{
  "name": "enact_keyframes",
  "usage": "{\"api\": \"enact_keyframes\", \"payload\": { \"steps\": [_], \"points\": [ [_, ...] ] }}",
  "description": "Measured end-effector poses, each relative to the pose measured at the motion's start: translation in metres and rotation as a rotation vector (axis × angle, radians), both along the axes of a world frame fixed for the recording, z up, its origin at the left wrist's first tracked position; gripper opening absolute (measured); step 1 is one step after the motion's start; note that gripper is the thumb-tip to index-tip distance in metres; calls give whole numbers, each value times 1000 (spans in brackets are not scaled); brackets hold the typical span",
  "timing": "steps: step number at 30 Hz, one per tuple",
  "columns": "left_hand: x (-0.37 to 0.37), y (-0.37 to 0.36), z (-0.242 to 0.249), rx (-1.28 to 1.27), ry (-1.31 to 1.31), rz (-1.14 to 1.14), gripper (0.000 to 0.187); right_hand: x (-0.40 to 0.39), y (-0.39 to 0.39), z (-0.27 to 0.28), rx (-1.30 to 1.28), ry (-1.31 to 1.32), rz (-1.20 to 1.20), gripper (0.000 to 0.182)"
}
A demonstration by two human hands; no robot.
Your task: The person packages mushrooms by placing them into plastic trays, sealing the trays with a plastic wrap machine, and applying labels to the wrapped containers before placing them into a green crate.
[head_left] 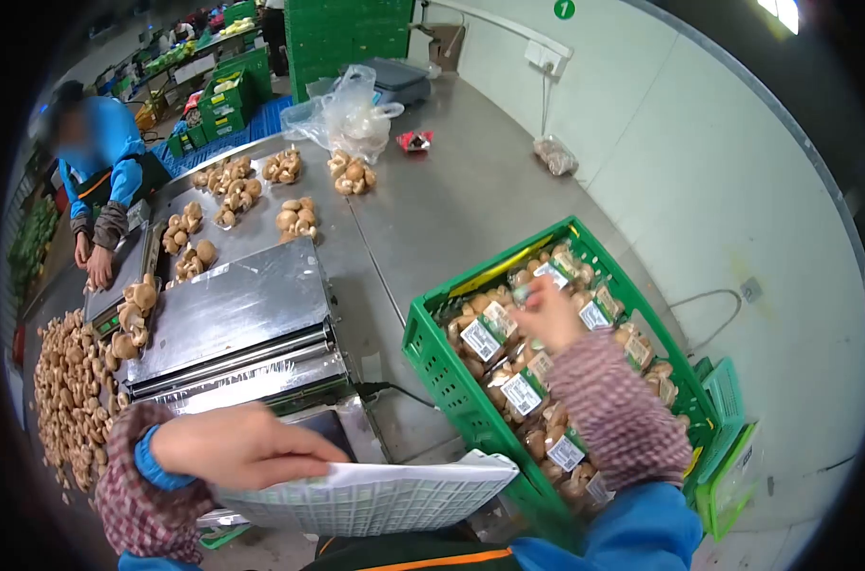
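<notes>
My left hand (252,445) is closed on the edge of a stack of label sheets (385,500), whose face has a pale green grid. The stack is held in front of my body. My right hand (554,319) is over a green crate (442,381), its fingers pinched together above the packs. What they hold, if anything, is blurred. Inside the crate lie several wrapped mushroom packs (537,366), many with white-and-green labels (522,392).
A metal wrapping machine (237,305) stands left of the crate. Loose mushrooms (71,390) are heaped at far left, with mushroom bunches (228,181) behind. A co-worker (118,143) leans over the table. Plastic bags (352,114) lie at the back; a white wall (661,143) is right.
</notes>
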State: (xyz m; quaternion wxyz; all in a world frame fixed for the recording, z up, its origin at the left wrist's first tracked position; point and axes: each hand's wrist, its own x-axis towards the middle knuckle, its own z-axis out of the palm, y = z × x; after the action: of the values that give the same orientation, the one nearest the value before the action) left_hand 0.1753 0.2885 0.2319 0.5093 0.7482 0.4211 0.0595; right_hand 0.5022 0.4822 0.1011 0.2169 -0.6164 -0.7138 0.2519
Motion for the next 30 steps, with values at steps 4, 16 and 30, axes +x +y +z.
{"api": "enact_keyframes", "payload": {
  "steps": [4, 16, 30],
  "points": [
    [-10, -19, 7, 25, -74, 47, 23, 59, -17, 14, -389, 233, 84, 29],
    [26, 6, 20, -26, -46, -211, 22, 122, -128, 7, -427, 202, -35, 41],
    [85, 32, 20, 15, -91, -429, 20, 157, -223, 61, 113, 335, -308, 40]
  ]
}}
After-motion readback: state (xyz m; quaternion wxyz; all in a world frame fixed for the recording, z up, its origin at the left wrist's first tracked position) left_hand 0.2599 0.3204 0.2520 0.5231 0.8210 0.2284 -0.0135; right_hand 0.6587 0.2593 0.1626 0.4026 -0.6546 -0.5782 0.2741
